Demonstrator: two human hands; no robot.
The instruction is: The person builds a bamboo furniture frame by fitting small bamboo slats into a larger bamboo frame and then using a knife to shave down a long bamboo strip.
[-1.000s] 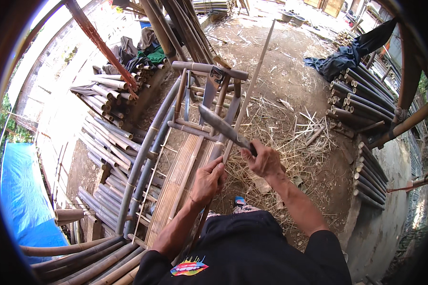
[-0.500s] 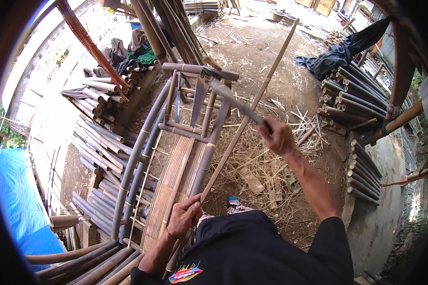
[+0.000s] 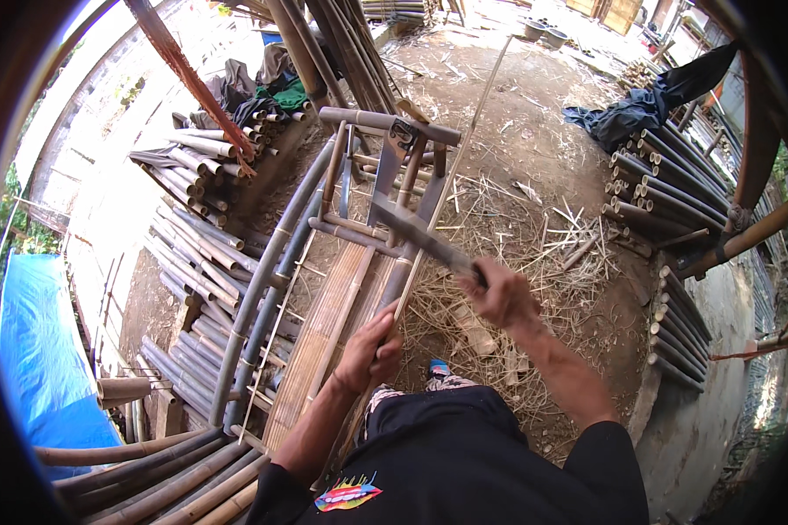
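My right hand point(image 3: 505, 302) is closed round the dark handle of a large knife point(image 3: 425, 238), a machete-like blade pointing up and left. The blade is smeared by motion and crosses in front of the bamboo frame. My left hand point(image 3: 372, 352) grips a long, thin bamboo strip point(image 3: 458, 157) that slants up and away to the far right. The strip passes close to the blade; whether they touch I cannot tell. Beside my left hand stands the bamboo bench point(image 3: 324, 328), with a slatted top and round pole rails. A handsaw point(image 3: 385, 175) leans in its far end frame.
Cut bamboo poles point(image 3: 201, 271) lie stacked on the left, near a blue tarp point(image 3: 48, 350). More pole stacks point(image 3: 674, 188) stand on the right under a dark cloth point(image 3: 617, 114). Shavings point(image 3: 499, 236) litter the ground ahead. Tall bamboo poles point(image 3: 346, 52) lean at the back.
My left hand has moved forward and a little right, and the strip now shows its narrow edge. The knife and right hand have come lower and nearer. The whole view has shifted slightly.
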